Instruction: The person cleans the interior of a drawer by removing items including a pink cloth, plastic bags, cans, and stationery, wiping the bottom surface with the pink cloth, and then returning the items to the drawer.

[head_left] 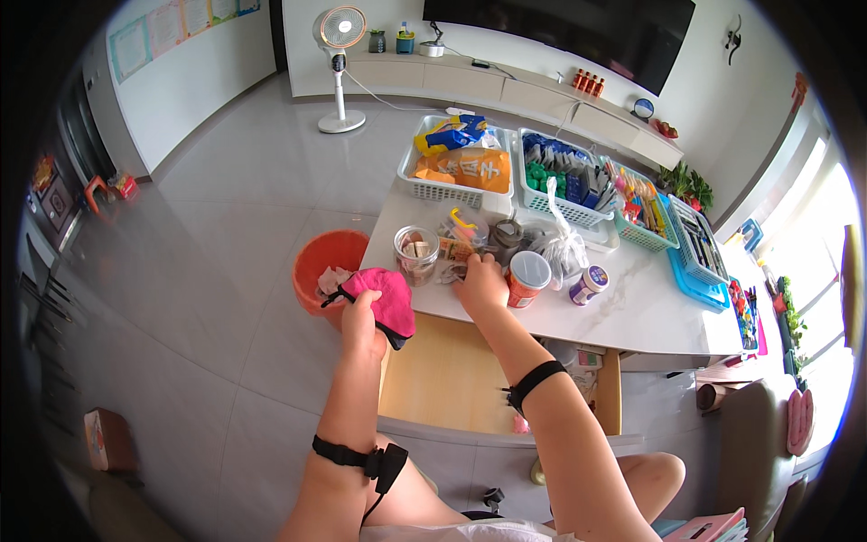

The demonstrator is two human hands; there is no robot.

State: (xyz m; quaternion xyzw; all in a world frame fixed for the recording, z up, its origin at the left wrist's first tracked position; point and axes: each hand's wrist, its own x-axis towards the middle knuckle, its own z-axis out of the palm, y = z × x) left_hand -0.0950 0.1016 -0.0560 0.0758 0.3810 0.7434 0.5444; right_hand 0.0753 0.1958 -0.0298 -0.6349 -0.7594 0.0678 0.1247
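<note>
My left hand (363,316) grips a bright pink cloth item with black trim (384,300). It hangs beside the table's left edge, next to an orange bin (312,257) with crumpled paper inside. Over the white tabletop, my right hand (483,282) has its fingers curled down by a small pale crumpled thing (449,273); whatever they pinch is hidden. To that hand's left stands a clear jar (416,257) with small packets in it. On its right are a red canister with a translucent lid (527,278) and a purple-and-white tub (590,285).
Below the tabletop a wooden drawer (433,375) is pulled out towards me. A tied plastic bag (562,248) and full baskets, including one with an orange packet (465,170), occupy the table's far side. A chair (754,443) stands at right; a fan (341,72) stands farther off.
</note>
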